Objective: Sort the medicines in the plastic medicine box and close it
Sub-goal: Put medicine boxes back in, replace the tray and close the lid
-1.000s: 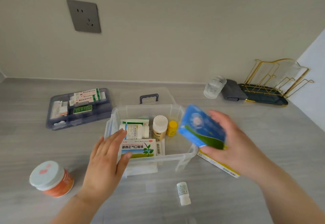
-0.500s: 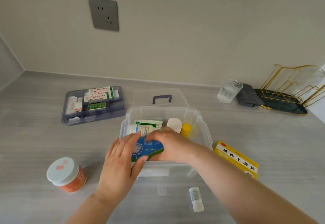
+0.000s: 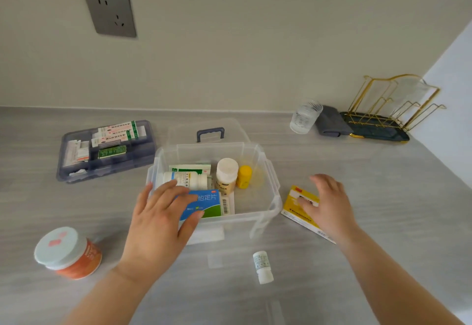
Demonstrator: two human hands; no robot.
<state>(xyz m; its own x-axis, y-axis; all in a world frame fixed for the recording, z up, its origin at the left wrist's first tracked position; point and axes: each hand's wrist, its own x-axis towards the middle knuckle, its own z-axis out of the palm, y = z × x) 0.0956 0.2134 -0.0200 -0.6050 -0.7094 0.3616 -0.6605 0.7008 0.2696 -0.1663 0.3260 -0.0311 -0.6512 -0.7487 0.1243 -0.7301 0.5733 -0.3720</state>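
The clear plastic medicine box (image 3: 269,186) stands open in the middle of the counter, its lid with a blue handle (image 3: 210,133) folded back. Inside lie a blue-and-green carton (image 3: 208,203), a white bottle on its side (image 3: 190,179), a green-and-white carton (image 3: 191,168), a white-capped bottle (image 3: 226,174) and a small yellow bottle (image 3: 244,176). My left hand (image 3: 159,218) rests flat on the blue carton's left end, fingers spread. My right hand (image 3: 327,203) hovers open over a yellow carton (image 3: 297,200) lying right of the box, fingertips touching it.
A grey insert tray (image 3: 107,169) with small cartons sits back left. An orange jar with a white lid (image 3: 67,253) stands front left. A small white bottle (image 3: 263,267) lies in front of the box. A glass (image 3: 304,116), grey cloth (image 3: 330,124) and gold rack (image 3: 385,110) stand back right.
My right hand carried the blue carton into the box, let it go and moved right to the yellow carton. My left hand stayed on the box's left front, now on the blue carton.
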